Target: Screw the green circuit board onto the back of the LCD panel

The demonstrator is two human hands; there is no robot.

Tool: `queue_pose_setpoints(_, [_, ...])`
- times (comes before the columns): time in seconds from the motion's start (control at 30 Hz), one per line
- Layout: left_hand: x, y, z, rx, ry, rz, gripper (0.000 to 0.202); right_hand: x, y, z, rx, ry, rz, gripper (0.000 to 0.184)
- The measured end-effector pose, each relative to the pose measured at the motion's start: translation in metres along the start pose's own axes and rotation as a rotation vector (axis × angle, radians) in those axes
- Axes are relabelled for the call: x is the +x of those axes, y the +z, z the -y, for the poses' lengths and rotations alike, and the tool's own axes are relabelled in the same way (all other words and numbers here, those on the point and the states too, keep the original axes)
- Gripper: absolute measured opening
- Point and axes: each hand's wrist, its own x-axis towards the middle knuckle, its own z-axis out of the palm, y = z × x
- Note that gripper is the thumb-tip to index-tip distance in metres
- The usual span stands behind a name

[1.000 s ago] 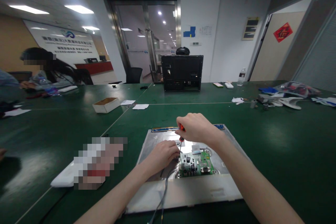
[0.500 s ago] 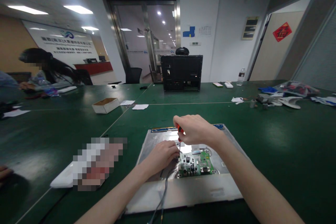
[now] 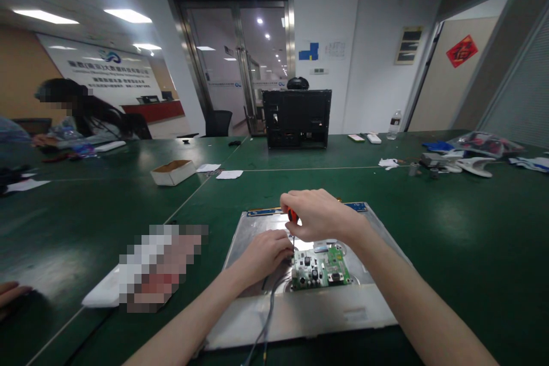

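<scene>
A silver metal panel lies flat on the green table in front of me, with a small green circuit board mounted in its middle. My right hand is closed round a red-handled screwdriver, held upright with its tip down at the board's left edge. My left hand rests on the panel just left of the board, fingers curled beside the screwdriver tip; what they pinch is hidden. A grey cable runs from the board toward me.
A white object, partly pixelated, lies at the left. Farther back stand a small cardboard box, paper slips, a black monitor housing and loose parts at the right. A co-worker sits at the far left; someone's fingers show at the left edge.
My right hand with the screwdriver has shifted slightly left and turned a little. The fingers at the left edge have moved further into view.
</scene>
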Motion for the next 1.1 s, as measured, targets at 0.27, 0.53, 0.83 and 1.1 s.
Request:
queue_pose_setpoints(0.27, [0.000,-0.003,-0.002,-0.047,-0.036,0.050,0.015,0.009,0.005,-0.001,-0.133,0.137,0.018,0.023])
queue_pose_setpoints(0.53, [-0.001,-0.002,-0.001,-0.057,-0.045,0.038,0.014,-0.001,-0.001,-0.003,0.027,0.003,0.035,0.014])
queue_pose_setpoints(0.83, [-0.001,-0.001,0.003,-0.132,-0.024,0.023,0.016,0.001,0.001,0.002,-0.083,0.049,0.023,0.014])
queue_pose_setpoints(1.1, [-0.002,-0.002,0.001,-0.151,-0.047,-0.015,0.015,0.006,0.003,0.010,-0.181,0.142,0.000,0.036])
